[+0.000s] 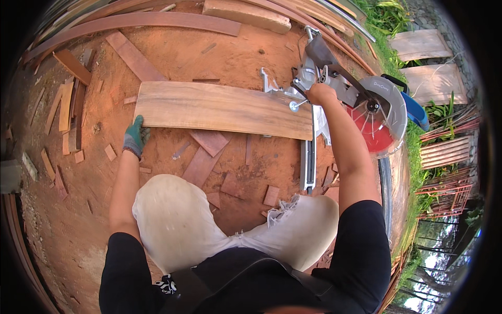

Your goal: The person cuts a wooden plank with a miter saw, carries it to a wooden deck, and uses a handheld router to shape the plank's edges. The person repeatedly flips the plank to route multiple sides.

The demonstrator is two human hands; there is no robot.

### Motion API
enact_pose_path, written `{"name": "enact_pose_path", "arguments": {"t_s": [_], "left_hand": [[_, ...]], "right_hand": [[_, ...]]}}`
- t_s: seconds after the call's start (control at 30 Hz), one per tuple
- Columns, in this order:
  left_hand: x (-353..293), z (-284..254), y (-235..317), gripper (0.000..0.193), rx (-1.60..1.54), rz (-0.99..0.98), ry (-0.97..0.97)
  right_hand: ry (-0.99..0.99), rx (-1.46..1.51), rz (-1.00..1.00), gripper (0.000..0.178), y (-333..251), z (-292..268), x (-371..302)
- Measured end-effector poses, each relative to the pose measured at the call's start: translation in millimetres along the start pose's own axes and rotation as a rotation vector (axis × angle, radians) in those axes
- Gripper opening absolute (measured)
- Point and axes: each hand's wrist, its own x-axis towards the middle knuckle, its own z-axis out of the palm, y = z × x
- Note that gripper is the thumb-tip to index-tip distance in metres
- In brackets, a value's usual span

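Note:
A wide brown wooden board (pixel 225 107) lies crosswise in front of me, its right end on the bed of a miter saw (pixel 334 78). My left hand (pixel 136 137), in a green and grey glove, grips the board's left end at the near corner. Bare and closed, my right hand (pixel 321 94) is at the saw's clamp (pixel 294 106), over the board's right end; its fingers partly hide what they hold. The saw's head is tipped to the right, with its red disc blade (pixel 371 128) and grey guard (pixel 395 110) beyond my right forearm.
Reddish offcuts (pixel 209 162) lie on the orange dirt between my knees and the board. Narrow wood pieces (pixel 68 110) are heaped at the left. Long planks (pixel 141 22) and a thick beam (pixel 246 14) lie at the far side. Grass (pixel 415 152) borders the right.

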Motion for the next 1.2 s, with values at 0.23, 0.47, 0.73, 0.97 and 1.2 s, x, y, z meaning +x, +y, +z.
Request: {"name": "enact_pose_path", "arguments": {"t_s": [0.23, 0.47, 0.73, 0.97, 1.2], "left_hand": [[2.2, 1.7, 3.1, 0.051, 0.005, -0.048, -0.029], [-9.3, 20.2, -5.2, 0.056, -0.414, -0.105, -0.096], [-31.5, 71.2, -26.7, 0.045, -0.407, -0.207, -0.329], [-37.1, 41.9, -48.6, 0.036, -0.326, -0.121, -0.327], [-72.1, -9.0, -56.4, 0.038, -0.339, -0.053, -0.215]], "right_hand": [[-0.274, 0.057, -0.046, 0.023, 10.1, -0.5, 27.3], [-0.078, 0.139, -0.059, 0.028, 17.9, 12.8, 9.8], [0.099, 0.027, -0.321, 0.046, 28.2, 14.2, 3.0], [-0.019, 0.147, -0.123, 0.035, 20.1, 5.3, 4.6], [0.055, 0.087, -0.184, 0.032, 7.3, 13.4, -12.6]]}}
